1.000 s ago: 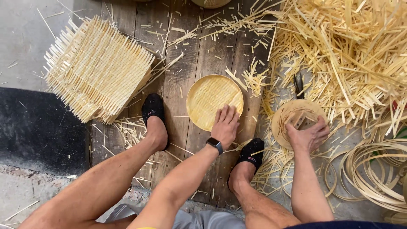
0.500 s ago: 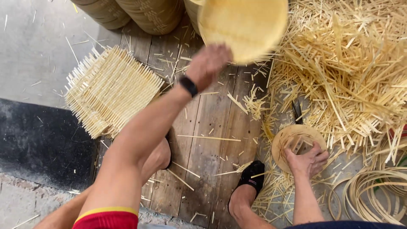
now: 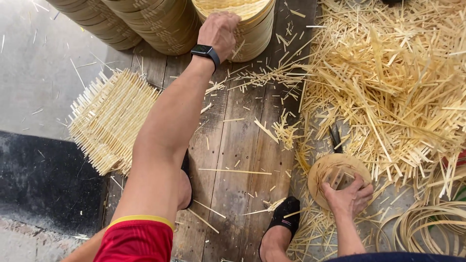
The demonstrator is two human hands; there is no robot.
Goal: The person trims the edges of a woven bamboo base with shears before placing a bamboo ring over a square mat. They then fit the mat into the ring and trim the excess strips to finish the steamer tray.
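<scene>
Overhead, the left hand (image 3: 219, 30) is resting with curled fingers on the rim of the top tray (image 3: 238, 8) of a stack (image 3: 252, 34), while the right hand (image 3: 348, 198) is gripping, fingers closed, a round woven disc (image 3: 330, 170) low beside the straw pile (image 3: 388, 87).

Two round woven bamboo pieces, one at each hand.

I note a woven lid (image 3: 238, 8) lying flat on top of a stack of round bamboo frames (image 3: 252, 36) at the far edge of the plank floor, pale yellow, weave facing up. A second woven disc (image 3: 335, 177) sits tilted among loose strips at lower right, its darker rim showing, partly covered by fingers.
</scene>
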